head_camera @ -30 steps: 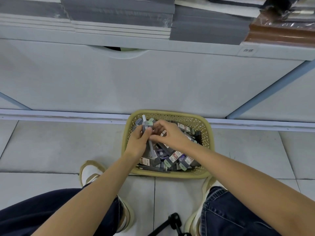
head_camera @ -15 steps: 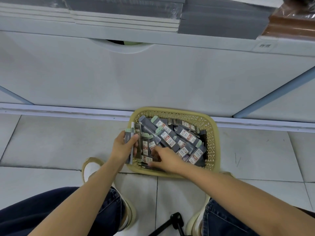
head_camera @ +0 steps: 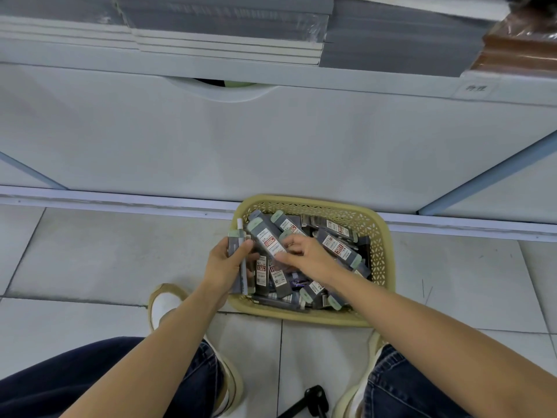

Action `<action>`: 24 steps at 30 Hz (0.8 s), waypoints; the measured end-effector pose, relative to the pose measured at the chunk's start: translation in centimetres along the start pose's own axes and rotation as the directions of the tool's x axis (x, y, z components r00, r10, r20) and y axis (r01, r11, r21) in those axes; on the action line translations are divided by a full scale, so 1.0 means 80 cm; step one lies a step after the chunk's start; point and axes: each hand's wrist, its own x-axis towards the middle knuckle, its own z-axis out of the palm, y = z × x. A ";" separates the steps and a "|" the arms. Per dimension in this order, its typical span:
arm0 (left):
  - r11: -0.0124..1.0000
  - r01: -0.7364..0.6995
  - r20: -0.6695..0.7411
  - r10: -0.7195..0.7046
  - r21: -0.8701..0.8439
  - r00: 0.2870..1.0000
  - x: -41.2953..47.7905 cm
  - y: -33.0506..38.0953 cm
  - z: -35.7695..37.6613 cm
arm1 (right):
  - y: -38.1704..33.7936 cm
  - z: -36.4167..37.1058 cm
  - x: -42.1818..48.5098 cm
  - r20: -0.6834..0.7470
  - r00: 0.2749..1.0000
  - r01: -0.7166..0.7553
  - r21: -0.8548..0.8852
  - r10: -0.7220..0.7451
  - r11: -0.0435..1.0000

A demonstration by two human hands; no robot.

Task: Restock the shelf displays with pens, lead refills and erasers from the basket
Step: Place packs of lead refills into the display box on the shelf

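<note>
Yellow perforated plastic basket [head_camera: 382, 260] on the tiled floor [head_camera: 105, 251], set against the white base panel [head_camera: 271, 140] of a shelf unit. It is filled with loose lead refill cases [head_camera: 339, 245]: slim grey boxes, each with a pale green cap and a white-and-red label, lying crossed at many angles. The left hand [head_camera: 223, 268], over the basket's left rim, grips a small bundle [head_camera: 234, 247] of such boxes, held upright, together with a thin white pen [head_camera: 240, 229] that stands above them. The right hand [head_camera: 310, 257], over the basket's middle, pinches the lower end of a single case [head_camera: 266, 238] between thumb and fingertips. This box tilts up and to the left, label upward, its green cap just beside the bundle. Wrapped grey boards [head_camera: 226, 19] lie stacked on the shelf above. Blue jeans [head_camera: 407, 387] and a pale shoe [head_camera: 164, 303] frame the lower edge.
</note>
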 end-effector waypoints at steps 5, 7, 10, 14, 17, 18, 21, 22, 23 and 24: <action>1.000 -0.025 -0.061 0.025 -0.010 0.998 0.000 0.002 0.004 | -0.008 0.021 0.003 0.096 0.995 0.026 0.015 -0.027 1.000; 0.999 -0.032 -0.091 0.033 0.015 0.995 0.003 0.003 0.001 | -0.012 0.020 0.006 0.140 0.989 0.057 -0.024 -0.053 0.998; 0.998 -0.046 -0.137 0.051 0.040 0.989 0.006 0.001 -0.008 | -0.013 0.019 0.014 -0.056 0.992 0.104 -0.156 -0.114 0.982; 0.994 -0.040 -0.185 0.058 0.102 0.981 0.011 -0.004 -0.024 | 0.001 0.032 0.029 -0.164 0.970 0.070 -0.526 -0.182 0.847; 0.985 -0.047 -0.174 0.076 0.165 0.982 0.011 -0.006 -0.031 | 0.007 0.048 0.037 -0.144 0.972 0.045 -0.666 -0.188 0.744; 0.983 -0.051 -0.171 0.082 0.178 0.982 0.011 -0.007 -0.033 | 0.007 0.047 0.039 -0.144 0.971 0.052 -0.657 -0.193 0.752; 0.978 -0.066 -0.164 0.099 0.199 0.981 0.009 -0.005 -0.035 | -0.001 0.029 0.038 -0.100 0.974 0.123 -0.527 -0.205 0.841; 0.978 -0.069 -0.157 0.101 0.196 0.982 0.009 -0.004 -0.034 | -0.008 0.017 0.035 -0.107 0.974 0.134 -0.447 -0.201 0.884; 0.980 -0.071 -0.145 0.098 0.185 0.985 0.008 -0.002 -0.032 | -0.017 0.004 0.031 -0.120 0.975 0.133 -0.357 -0.186 0.925; 0.982 -0.072 -0.128 0.095 0.172 0.987 0.007 0.001 -0.028 | -0.028 -0.009 0.026 -0.118 0.979 0.128 -0.268 -0.164 0.955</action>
